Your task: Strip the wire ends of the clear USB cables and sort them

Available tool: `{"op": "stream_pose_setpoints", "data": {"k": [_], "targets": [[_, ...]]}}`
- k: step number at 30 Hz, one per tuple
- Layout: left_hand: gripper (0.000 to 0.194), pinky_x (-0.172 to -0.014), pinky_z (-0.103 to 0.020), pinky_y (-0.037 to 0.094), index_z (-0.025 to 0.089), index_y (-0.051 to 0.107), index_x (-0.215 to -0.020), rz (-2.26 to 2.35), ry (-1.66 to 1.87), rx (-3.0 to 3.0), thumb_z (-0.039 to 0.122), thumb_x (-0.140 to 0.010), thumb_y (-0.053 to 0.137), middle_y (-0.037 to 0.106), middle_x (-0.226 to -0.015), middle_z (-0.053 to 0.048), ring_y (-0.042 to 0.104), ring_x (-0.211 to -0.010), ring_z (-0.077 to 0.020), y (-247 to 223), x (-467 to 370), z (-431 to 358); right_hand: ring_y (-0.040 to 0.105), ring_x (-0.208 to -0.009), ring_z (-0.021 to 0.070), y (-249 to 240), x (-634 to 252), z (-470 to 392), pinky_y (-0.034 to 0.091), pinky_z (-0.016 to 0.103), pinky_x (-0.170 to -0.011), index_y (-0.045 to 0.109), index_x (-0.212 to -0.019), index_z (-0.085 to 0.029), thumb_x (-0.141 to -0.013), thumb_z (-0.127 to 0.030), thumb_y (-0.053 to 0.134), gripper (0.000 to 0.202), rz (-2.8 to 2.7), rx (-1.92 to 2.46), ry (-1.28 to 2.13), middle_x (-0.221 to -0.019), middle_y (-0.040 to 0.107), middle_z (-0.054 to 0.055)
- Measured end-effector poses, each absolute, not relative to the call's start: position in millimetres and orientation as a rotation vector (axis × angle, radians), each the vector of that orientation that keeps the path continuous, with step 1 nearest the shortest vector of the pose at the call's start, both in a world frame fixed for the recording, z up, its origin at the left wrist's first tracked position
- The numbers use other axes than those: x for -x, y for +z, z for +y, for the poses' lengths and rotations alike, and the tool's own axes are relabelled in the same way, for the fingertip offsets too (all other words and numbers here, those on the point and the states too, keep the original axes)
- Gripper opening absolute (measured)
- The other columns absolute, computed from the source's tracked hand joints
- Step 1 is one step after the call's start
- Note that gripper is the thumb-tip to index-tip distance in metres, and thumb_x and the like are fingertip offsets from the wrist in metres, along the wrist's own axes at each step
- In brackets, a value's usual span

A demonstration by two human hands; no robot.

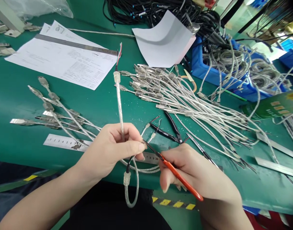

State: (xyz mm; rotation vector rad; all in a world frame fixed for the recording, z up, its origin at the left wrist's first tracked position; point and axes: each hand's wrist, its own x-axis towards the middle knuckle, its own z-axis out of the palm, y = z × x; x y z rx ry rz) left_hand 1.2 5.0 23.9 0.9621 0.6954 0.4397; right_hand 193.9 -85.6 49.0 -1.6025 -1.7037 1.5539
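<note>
"While both hands are busy, where does the clear cable point(119, 102) lie?"

"It's in the left hand point(115, 148), closed in the curled fingers and thumb. One stretch rises out of the fist, and a loop hangs below it, left of the right hand point(184, 166). The fist hides how the two parts join."

"Which way does it point?"

"The upper stretch runs away from the person, nearly straight, leaning slightly left. Past its clear collar point(116, 77), the red, white and black wires point(119, 57) point away too. The loop curves down, then back up to a lower collar point(126, 179), where a black part heads up toward the fist."

"And the right hand?"

"It's wrapped around a red-handled tool point(178, 177). That lies on a slant: handle end toward the person and to the right, dark tip up and left, at the left fingertips. I can't tell whether the tip is open."

"What's underneath?"

"A steel ruler point(65, 142) on the green table point(22, 140), crossing beneath the hands. Black-handled cutters point(172, 127) lie just beyond them, near a pile of cables point(189, 102)."
</note>
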Motion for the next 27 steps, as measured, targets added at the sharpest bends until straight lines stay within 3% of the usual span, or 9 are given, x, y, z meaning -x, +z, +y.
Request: {"op": "stream_pose_setpoints", "data": {"k": [6, 9, 13, 15, 17, 19, 22, 24, 27], "targets": [[0.013, -0.056, -0.015, 0.043, 0.022, 0.067, -0.066, 0.693, 0.439, -0.965, 0.018, -0.077, 0.071, 0.065, -0.058, 0.006, 0.059, -0.056, -0.0064, 21.7, -2.5, 6.2, 0.041, -0.039, 0.0062, 45.2, -192.8, -85.5, 0.026, 0.021, -0.037, 0.066, -0.062, -0.015, -0.086, -0.068, 0.054, 0.059, -1.607, 1.557, 1.604, -0.045, 0.052, -0.001], [0.01, -0.056, -0.017, 0.04, 0.024, 0.071, -0.079, 0.691, 0.445, -1.122, 0.029, -0.087, 0.067, 0.067, -0.071, 0.005, 0.053, -0.059, -0.0059, 20.9, -5.2, 3.3, 0.05, -0.041, 0.0085, 45.7, -197.0, -86.0, 0.035, 0.019, -0.038, 0.06, -0.061, -0.017, -0.084, -0.066, 0.059, 0.054, -1.408, 1.596, 1.529, -0.048, 0.054, -0.001], [0.033, -0.059, -0.021, 0.038, 0.027, 0.064, -0.108, 0.667, 0.444, -1.39, 0.046, -0.102, 0.037, 0.061, -0.088, 0.002, 0.046, -0.063, -0.0079, 18.4, -9.1, -4.3, 0.052, -0.047, 0.0096, 50.8, -208.2, -83.9, 0.04, 0.021, -0.044, 0.065, -0.064, -0.017, -0.083, -0.059, 0.064, 0.046, -1.095, 1.851, 0.818, -0.057, 0.061, 0.001], [0.035, -0.063, -0.022, 0.039, 0.023, 0.061, -0.102, 0.615, 0.42, -1.494, 0.042, -0.103, 0.032, 0.057, -0.087, 0.001, 0.048, -0.068, -0.0097, 15.9, -11.5, -7.0, 0.054, -0.051, 0.0104, 52.4, -215.2, -81.3, 0.042, 0.023, -0.049, 0.067, -0.063, -0.018, -0.082, -0.045, 0.071, 0.033, -0.945, 1.831, 0.45, -0.057, 0.062, 0.001], [0.033, -0.067, -0.023, 0.04, 0.02, 0.059, -0.094, 0.565, 0.403, -1.591, 0.038, -0.103, 0.033, 0.055, -0.085, 0.0, 0.05, -0.072, -0.0107, 13.1, -14.3, -8.6, 0.056, -0.051, 0.0111, 51.9, -221.3, -78.6, 0.046, 0.025, -0.054, 0.07, -0.066, -0.019, -0.08, -0.031, 0.072, 0.018, -0.854, 1.682, 0.328, -0.056, 0.062, 0.0], [0.034, -0.068, -0.023, 0.04, 0.019, 0.057, -0.086, 0.529, 0.38, -1.644, 0.035, -0.103, 0.033, 0.055, -0.08, 0.001, 0.051, -0.072, -0.0109, 10.5, -17.4, -10.0, 0.055, -0.047, 0.0119, 49.9, -223.1, -76.4, 0.049, 0.028, -0.057, 0.074, -0.076, -0.019, -0.079, -0.027, 0.071, 0.009, -0.868, 1.541, 0.458, -0.051, 0.061, -0.002], [0.036, -0.067, -0.022, 0.039, 0.019, 0.054, -0.078, 0.497, 0.309, -1.667, 0.032, -0.103, 0.033, 0.057, -0.075, 0.002, 0.053, -0.07, -0.0105, 7.6, -21.6, -13.3, 0.064, -0.053, 0.0172, 46.0, -213.4, -73.2, 0.053, 0.032, -0.061, 0.076, -0.084, -0.018, -0.077, -0.035, 0.073, 0.018, -0.918, 1.488, 0.858, -0.043, 0.055, -0.003], [0.037, -0.067, -0.023, 0.039, 0.018, 0.053, -0.073, 0.49, 0.263, -1.681, 0.031, -0.102, 0.034, 0.057, -0.072, 0.002, 0.054, -0.069, -0.0111, 6.0, -23.3, -15.5, 0.067, -0.061, 0.018, 43.3, -202.1, -70.8, 0.053, 0.03, -0.062, 0.074, -0.082, -0.018, -0.075, -0.039, 0.077, 0.023, -0.876, 1.492, 1.031, -0.05, 0.061, -0.002], [0.033, -0.071, -0.025, 0.042, 0.019, 0.059, -0.078, 0.487, 0.253, -1.678, 0.036, -0.1, 0.041, 0.061, -0.079, -0.001, 0.057, -0.075, -0.0145, 4.9, -23.1, -14.9, 0.06, -0.052, 0.0109, 39.5, -190.3, -68.7, 0.049, 0.025, -0.052, 0.07, -0.081, -0.016, -0.075, -0.04, 0.077, 0.025, -0.842, 1.432, 1.158, -0.069, 0.071, 0.002]]}}
